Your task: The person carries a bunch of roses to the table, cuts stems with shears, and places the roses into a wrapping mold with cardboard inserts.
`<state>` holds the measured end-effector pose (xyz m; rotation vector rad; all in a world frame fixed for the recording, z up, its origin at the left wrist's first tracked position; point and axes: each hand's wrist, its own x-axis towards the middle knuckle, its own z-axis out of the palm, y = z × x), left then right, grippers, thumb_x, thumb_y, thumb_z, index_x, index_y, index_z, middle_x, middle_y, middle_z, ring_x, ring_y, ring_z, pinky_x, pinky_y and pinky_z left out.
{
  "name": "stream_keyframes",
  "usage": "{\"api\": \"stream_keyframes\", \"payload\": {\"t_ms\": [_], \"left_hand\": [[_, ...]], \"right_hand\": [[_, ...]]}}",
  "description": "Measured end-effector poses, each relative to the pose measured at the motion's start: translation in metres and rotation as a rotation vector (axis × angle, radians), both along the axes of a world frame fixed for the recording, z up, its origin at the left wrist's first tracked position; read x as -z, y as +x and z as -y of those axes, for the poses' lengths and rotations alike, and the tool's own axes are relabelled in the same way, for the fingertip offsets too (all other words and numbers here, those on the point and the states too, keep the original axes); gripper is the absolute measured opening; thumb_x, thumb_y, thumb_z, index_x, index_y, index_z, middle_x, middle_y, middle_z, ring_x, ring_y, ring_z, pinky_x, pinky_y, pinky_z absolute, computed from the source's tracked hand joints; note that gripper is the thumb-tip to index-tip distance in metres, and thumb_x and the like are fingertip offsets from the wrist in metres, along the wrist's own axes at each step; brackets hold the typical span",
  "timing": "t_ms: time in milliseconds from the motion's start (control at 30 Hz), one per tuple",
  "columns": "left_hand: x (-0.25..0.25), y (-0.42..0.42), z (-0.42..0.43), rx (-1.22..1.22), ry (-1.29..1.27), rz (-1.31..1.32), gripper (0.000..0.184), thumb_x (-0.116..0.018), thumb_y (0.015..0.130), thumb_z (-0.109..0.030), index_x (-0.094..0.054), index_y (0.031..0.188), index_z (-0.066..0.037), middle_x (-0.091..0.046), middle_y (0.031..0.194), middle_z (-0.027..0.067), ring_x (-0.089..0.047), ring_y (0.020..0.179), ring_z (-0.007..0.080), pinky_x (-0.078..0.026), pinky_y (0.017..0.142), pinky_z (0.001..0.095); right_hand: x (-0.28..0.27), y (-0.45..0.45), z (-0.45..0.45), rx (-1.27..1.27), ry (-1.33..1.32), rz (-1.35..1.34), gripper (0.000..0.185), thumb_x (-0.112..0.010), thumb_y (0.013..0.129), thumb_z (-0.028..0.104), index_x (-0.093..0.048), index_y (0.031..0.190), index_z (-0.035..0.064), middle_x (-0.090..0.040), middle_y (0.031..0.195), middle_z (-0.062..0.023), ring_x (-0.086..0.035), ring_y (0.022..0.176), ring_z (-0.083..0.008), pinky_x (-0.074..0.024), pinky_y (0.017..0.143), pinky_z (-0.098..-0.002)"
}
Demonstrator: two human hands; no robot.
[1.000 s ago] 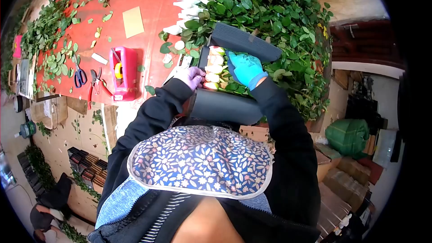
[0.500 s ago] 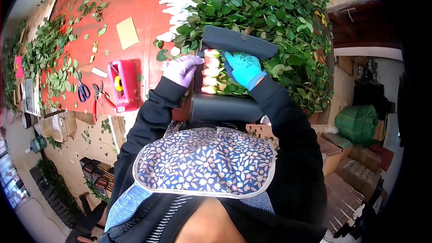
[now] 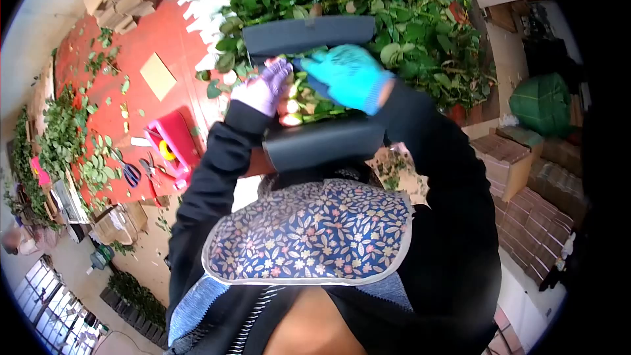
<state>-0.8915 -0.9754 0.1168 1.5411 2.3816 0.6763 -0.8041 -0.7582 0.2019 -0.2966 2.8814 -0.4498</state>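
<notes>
A row of pink and cream roses (image 3: 290,118) lies in a dark holder, heads to the left and green stems to the right. The holder has a smooth black front roll (image 3: 322,145) and a dark back panel (image 3: 309,35). My left hand (image 3: 264,90), in a lavender glove, is at the upper flower heads with its fingers closed on a rose, partly hidden. My right hand (image 3: 350,77), in a teal glove with dark blue palm, lies over the stems. Its fingers stretch left toward the heads, slightly blurred; the fingertips touch the upper end of the row.
Leafy rose stems (image 3: 407,33) are heaped behind the holder, beside white-wrapped pieces (image 3: 205,23). On the red table (image 3: 131,125) are a pink tape dispenser (image 3: 174,148), pruning shears (image 3: 154,174), scissors (image 3: 131,174) and a card (image 3: 158,77). Cartons (image 3: 526,210) stand right.
The camera view has shifted and turned. My right hand has moved left over the roses, closer to my left hand. My left hand now covers the upper flower heads instead of their left side.
</notes>
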Motion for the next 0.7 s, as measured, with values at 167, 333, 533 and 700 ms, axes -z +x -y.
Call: {"api": "stream_keyframes", "payload": {"t_ms": [167, 333, 533, 700], "left_hand": [[-0.004, -0.004, 0.005, 0.065, 0.049, 0.01, 0.048, -0.054, 0.087, -0.004, -0.052, 0.135, -0.011, -0.055, 0.138, 0.0111, -0.063, 0.113, 0.0288, -0.054, 0.092, 0.0339], [0.012, -0.017, 0.004, 0.106, -0.104, -0.048, 0.047, -0.05, 0.089, -0.007, -0.054, 0.135, -0.012, -0.052, 0.141, 0.0085, -0.061, 0.116, 0.0272, -0.052, 0.094, 0.0356], [0.007, -0.027, 0.002, 0.131, -0.235, 0.028, 0.065, -0.066, 0.077, -0.014, -0.05, 0.14, -0.017, -0.049, 0.144, 0.0076, -0.061, 0.117, 0.0264, -0.054, 0.087, 0.0426], [0.004, -0.029, 0.006, 0.175, -0.146, -0.018, 0.066, -0.062, 0.079, -0.012, -0.047, 0.142, -0.022, -0.05, 0.142, 0.007, -0.061, 0.115, 0.0306, -0.054, 0.088, 0.0402]], "right_hand": [[-0.08, 0.108, -0.033, 0.145, 0.177, -0.139, 0.053, -0.06, 0.084, 0.014, -0.054, 0.136, 0.0131, -0.061, 0.098, -0.0037, -0.06, 0.086, -0.0249, -0.0462, 0.072, -0.0387], [-0.039, 0.205, -0.004, 0.225, 0.226, 0.088, 0.06, -0.066, 0.085, 0.031, -0.049, 0.139, 0.0114, -0.04, 0.148, -0.0135, -0.041, 0.131, -0.0328, -0.0374, 0.102, -0.0443], [-0.019, 0.185, 0.022, 0.516, -0.019, -0.383, 0.056, -0.072, 0.075, 0.03, -0.059, 0.123, 0.003, -0.055, 0.132, -0.0157, -0.053, 0.121, -0.0359, -0.0441, 0.096, -0.047], [-0.092, 0.131, 0.001, 0.218, 0.055, -0.438, 0.043, -0.075, 0.07, 0.023, -0.068, 0.111, 0.0101, -0.061, 0.122, -0.0105, -0.057, 0.115, -0.0323, -0.045, 0.094, -0.0457]]}}
